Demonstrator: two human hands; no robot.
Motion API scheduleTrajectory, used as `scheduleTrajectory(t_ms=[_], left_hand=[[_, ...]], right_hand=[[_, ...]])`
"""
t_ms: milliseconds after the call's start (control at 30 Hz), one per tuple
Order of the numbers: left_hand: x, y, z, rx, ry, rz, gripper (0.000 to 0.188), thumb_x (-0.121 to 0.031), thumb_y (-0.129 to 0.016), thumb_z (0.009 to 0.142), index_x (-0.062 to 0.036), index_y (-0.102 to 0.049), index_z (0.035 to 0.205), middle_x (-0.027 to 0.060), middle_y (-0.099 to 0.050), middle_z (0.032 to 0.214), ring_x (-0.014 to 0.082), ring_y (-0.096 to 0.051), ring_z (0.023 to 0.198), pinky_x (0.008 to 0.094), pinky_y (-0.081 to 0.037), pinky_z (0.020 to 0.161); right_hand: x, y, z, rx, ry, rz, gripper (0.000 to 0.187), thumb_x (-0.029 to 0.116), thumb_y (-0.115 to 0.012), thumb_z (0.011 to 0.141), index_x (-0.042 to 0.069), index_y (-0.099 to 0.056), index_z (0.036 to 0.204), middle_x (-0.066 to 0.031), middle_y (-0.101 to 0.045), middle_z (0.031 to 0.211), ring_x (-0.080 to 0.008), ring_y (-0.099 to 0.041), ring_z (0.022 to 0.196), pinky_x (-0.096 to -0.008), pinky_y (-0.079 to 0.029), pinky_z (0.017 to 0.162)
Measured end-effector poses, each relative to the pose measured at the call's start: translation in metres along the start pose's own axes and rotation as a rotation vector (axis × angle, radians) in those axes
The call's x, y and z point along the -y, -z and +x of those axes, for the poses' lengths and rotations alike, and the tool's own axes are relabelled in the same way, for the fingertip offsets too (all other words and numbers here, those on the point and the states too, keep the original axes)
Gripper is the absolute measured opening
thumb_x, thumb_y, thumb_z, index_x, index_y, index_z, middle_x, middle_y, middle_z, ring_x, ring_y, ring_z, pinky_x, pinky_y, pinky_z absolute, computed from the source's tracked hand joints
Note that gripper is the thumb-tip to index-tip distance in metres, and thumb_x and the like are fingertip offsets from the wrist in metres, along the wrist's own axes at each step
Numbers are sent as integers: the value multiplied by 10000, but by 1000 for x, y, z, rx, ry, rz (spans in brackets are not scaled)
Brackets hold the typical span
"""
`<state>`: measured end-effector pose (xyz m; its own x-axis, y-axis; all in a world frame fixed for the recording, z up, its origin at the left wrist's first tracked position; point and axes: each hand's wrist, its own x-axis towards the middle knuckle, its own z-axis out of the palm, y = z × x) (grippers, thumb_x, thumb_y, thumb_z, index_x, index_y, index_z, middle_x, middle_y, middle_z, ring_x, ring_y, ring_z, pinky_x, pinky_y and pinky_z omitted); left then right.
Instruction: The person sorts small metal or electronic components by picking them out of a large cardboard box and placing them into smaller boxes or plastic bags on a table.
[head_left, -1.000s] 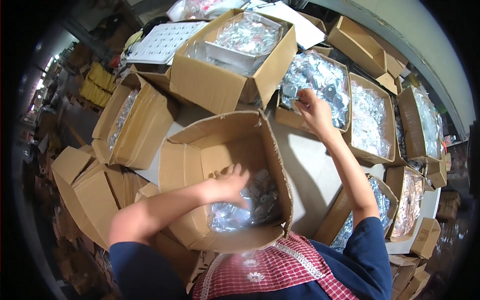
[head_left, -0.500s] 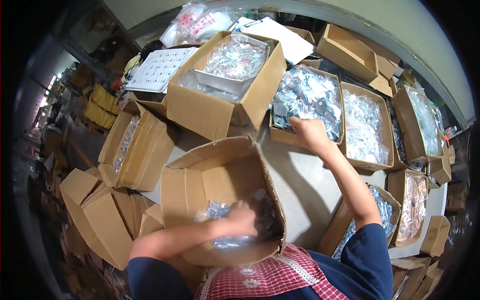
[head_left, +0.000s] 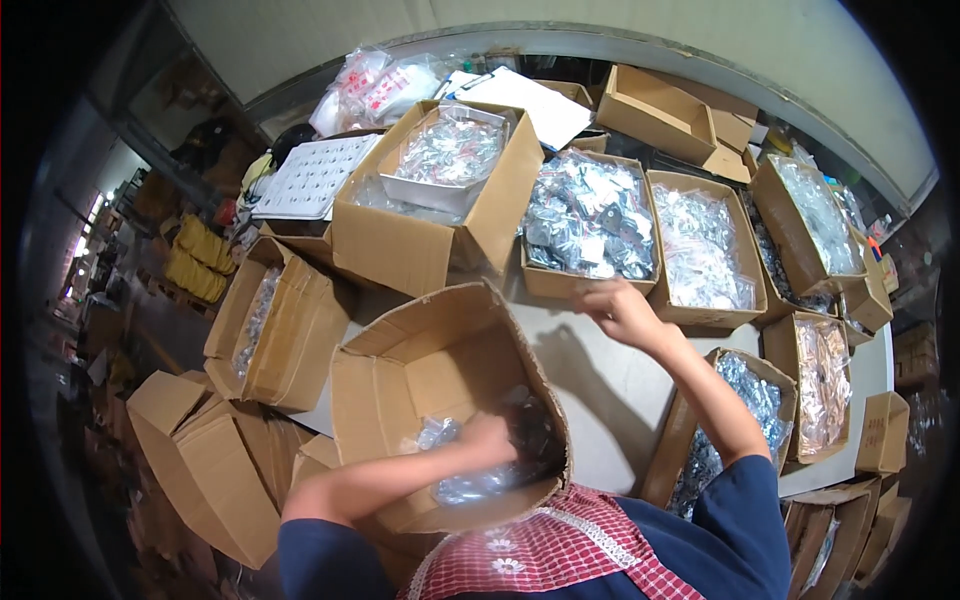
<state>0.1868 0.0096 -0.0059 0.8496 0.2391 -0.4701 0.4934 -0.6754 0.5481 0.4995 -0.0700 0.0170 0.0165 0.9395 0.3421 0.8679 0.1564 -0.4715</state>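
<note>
Reaching down into a deep, open corrugated carton (head_left: 375, 405) at the near edge of the worktop (head_left: 605, 385), left of its middle, the left hand (head_left: 488, 442) is blurred and half lost among the contents; its fingers look bent, but how far they close, or whether they grip anything, I cannot tell. The right hand (head_left: 618, 312) hangs over the worktop just beside the near wall of a shallow cardboard box (head_left: 553, 284) set toward the far edge, its fingers curled inward and partly closed; whether something small sits between the fingertips I cannot tell. As a judgement, the filling is at a low stage: clear plastic bags (head_left: 470, 489) lie only in the bottom of the carton, nearest its near and right walls, and plenty of room is left below the rim. The shallow box, by contrast, is heaped to about its rim with grey bagged parts (head_left: 592, 215). The carton is plain brown, its flaps not closed over the top, its right rim rough and frayed; the bags inside look glossy, crumpled and loosely piled, darker toward the right wall.
</note>
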Motion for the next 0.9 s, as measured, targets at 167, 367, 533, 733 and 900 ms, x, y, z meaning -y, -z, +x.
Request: scheduleTrajectory(t_ms=[167, 367, 533, 733, 900], left_hand=[[-14, -10, -9, 33, 74, 136, 452, -300, -726, 689, 62, -663, 952, 270, -677, 915, 421, -652, 873, 459, -531, 813], [-2, 20, -22, -42, 66, -521, 370, -227, -754, 725, 6, -634, 986, 139, -675, 946, 264, -652, 865, 357, -530, 800], [-24, 116, -65, -66, 93, -1126, 307, -100, -736, 717, -57, -646, 1008, 41, -669, 880, 123, -624, 771, 273, -504, 704], [-115, 224, -22, -239, -232, -935, 397, -191, -688, 734, -27, -595, 1084, 16, -575, 817, 81, -559, 672, 240, -474, 605], [-159, 252, 101, -395, -328, -873, 351, -166, -704, 732, 4, -594, 1019, 60, -629, 816, 131, -605, 701, 266, -480, 626]], right_hand=[[-9, -9, -78, 23, -410, 212, 205, -4, -588, 746, 44, -729, 887, -124, -698, 836, -283, -673, 793, -375, -528, 726], [-46, -13, -128, 36, -797, 358, 195, -12, -585, 756, 9, -731, 883, -96, -705, 739, -159, -684, 659, -299, -533, 631], [-46, -7, -122, -103, -914, 702, 143, -38, -599, 794, -29, -720, 870, -57, -701, 767, -137, -672, 685, -271, -519, 615], [-57, -12, -127, -74, -855, 690, 136, 39, -626, 825, -10, -722, 908, -48, -700, 764, -109, -656, 703, -265, -514, 651], [-70, -18, -136, 37, -869, 444, 170, 126, -661, 814, 60, -743, 948, -101, -724, 816, -182, -685, 744, -314, -535, 720]])
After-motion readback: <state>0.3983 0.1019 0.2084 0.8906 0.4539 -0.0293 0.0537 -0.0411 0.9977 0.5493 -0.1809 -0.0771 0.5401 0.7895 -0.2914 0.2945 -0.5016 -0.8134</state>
